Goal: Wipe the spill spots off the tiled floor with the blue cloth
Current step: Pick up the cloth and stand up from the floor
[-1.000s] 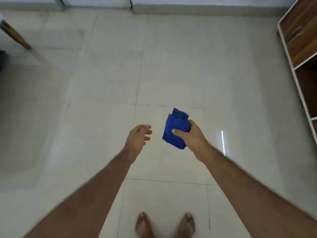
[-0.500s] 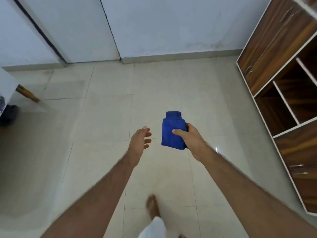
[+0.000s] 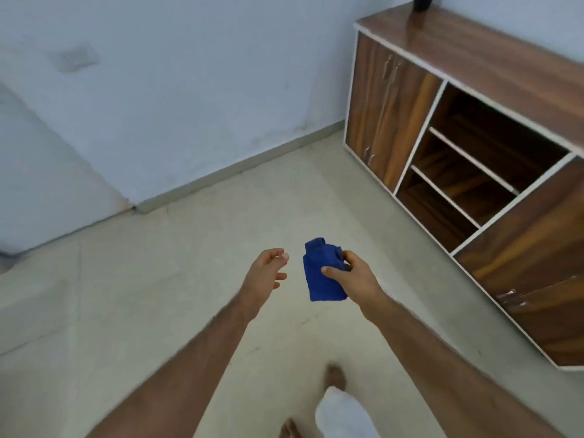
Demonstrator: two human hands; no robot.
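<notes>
the right hand (image 3: 355, 281) is gripping the blue cloth (image 3: 324, 275), thumb lying across its front and fingers curling round its right edge. the cloth is folded into a thick bundle and is being held up in the air, well above the tiled floor (image 3: 177, 279), out in front of the body. the left hand (image 3: 265, 275) is hovering just beside the cloth, not touching it, with its fingers loosely bent and holding nothing. both bare forearms are reaching forward from the bottom of the view. a bare foot (image 3: 335, 376) is standing on the floor below the hands, with a bit of white clothing (image 3: 339, 412) over the leg. a wooden cabinet (image 3: 474, 137) with white trim and open shelves is standing against the pale wall (image 3: 189, 90) on the right, and a dark object (image 3: 422, 2) is sitting on its top, mostly cut off. no spill spots are showing clearly on the floor.
</notes>
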